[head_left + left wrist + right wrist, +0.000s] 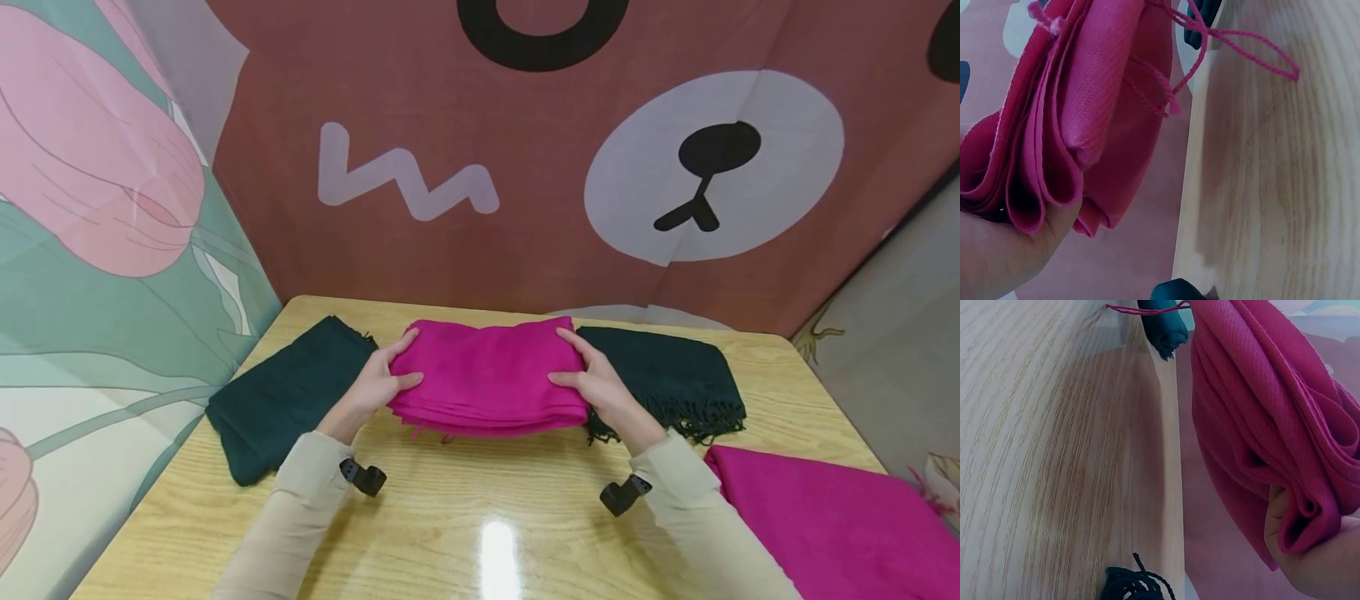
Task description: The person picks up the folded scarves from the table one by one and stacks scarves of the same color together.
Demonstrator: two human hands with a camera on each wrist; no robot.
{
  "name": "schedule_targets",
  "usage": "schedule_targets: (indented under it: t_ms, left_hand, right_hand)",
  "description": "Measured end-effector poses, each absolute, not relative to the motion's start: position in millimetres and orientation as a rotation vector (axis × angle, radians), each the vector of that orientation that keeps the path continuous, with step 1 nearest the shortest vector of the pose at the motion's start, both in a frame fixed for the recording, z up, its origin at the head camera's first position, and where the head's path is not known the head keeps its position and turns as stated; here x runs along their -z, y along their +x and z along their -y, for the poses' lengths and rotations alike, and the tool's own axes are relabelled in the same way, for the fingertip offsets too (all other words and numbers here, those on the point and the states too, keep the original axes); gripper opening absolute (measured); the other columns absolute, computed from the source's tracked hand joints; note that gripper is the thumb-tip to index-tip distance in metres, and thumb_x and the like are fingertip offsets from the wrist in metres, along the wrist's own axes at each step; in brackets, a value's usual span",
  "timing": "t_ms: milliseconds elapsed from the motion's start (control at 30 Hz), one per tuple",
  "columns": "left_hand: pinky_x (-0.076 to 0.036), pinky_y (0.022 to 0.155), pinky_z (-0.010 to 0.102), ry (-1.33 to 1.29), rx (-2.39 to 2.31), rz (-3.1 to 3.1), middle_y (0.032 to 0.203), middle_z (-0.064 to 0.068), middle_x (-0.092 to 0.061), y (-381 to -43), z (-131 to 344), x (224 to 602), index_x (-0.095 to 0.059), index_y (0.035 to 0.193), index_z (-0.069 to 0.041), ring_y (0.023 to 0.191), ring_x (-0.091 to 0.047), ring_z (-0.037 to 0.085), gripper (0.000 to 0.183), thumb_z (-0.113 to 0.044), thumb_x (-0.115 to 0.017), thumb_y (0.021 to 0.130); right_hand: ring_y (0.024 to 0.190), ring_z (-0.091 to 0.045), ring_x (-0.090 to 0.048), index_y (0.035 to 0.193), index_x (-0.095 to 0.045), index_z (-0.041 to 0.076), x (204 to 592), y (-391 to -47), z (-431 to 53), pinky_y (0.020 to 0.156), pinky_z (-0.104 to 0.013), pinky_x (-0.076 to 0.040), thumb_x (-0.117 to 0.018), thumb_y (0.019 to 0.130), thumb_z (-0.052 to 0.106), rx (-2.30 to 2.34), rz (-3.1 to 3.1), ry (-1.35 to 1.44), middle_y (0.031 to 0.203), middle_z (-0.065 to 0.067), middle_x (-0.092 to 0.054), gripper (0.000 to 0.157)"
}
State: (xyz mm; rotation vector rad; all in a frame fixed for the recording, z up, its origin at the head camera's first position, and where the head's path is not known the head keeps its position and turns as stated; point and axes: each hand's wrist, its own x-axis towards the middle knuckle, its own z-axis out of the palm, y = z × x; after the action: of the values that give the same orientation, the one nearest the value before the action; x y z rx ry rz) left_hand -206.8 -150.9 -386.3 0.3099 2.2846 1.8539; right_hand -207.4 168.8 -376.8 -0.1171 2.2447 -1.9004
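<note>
A folded magenta scarf (487,375) is held up above the table between both hands, its layers stacked and a few fringe strands hanging below. My left hand (377,382) grips its left end, thumb on top and the other fingers mostly hidden. At the right end, my right hand (596,379) grips it in the same way. Both wrist views show a gap between the scarf (1097,81) and the wooden tabletop. In the right wrist view, curled fingers (1277,512) reach under the folded layers of the scarf (1260,412).
On the table (435,517), a dark green folded scarf (292,400) lies at the left. Another dark green scarf (667,375), with fringe, lies behind the right hand. A second magenta scarf (832,517) spreads over the right front corner. Printed cloth (525,258) hangs behind the table.
</note>
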Motion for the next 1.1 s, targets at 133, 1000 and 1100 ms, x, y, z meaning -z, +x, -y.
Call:
schedule_targets:
  t_ms: [133, 1000, 1100]
  left_hand:
    - [-0.03, 0.101, 0.045, 0.319, -1.862, -2.281, 0.149, 0.015, -0.014, -204, 151, 385, -0.02, 0.146, -0.014, 0.131, -0.022, 0.032, 0.072, 0.007, -0.054, 0.085]
    - [-0.024, 0.104, 0.046, 0.421, -1.894, -2.263, 0.15, 0.014, -0.013, -181, 157, 387, -0.021, 0.145, -0.011, 0.134, -0.016, 0.031, 0.072, 0.006, -0.055, 0.085]
    - [-0.024, 0.104, 0.046, 0.436, -1.886, -2.283, 0.149, 0.015, -0.014, -181, 157, 386, -0.021, 0.145, -0.01, 0.134, -0.016, 0.031, 0.072, 0.007, -0.056, 0.084]
  right_hand:
    - [0.125, -0.033, -0.029, 0.145, -0.026, 0.017, 374, -204, -169, 0.1, -0.047, -0.03, -0.061, 0.081, -0.003, 1.894, -2.248, -0.125, 0.145, -0.014, -0.021, 0.075]
    - [0.123, -0.034, -0.032, 0.143, -0.028, 0.014, 370, -178, -170, 0.098, -0.046, -0.033, -0.059, 0.082, -0.005, 1.882, -2.261, -0.155, 0.143, -0.016, -0.025, 0.071]
    - [0.123, -0.034, -0.032, 0.143, -0.028, 0.014, 368, -176, -171, 0.098, -0.046, -0.032, -0.059, 0.083, -0.004, 1.88, -2.265, -0.164, 0.143, -0.016, -0.025, 0.071]
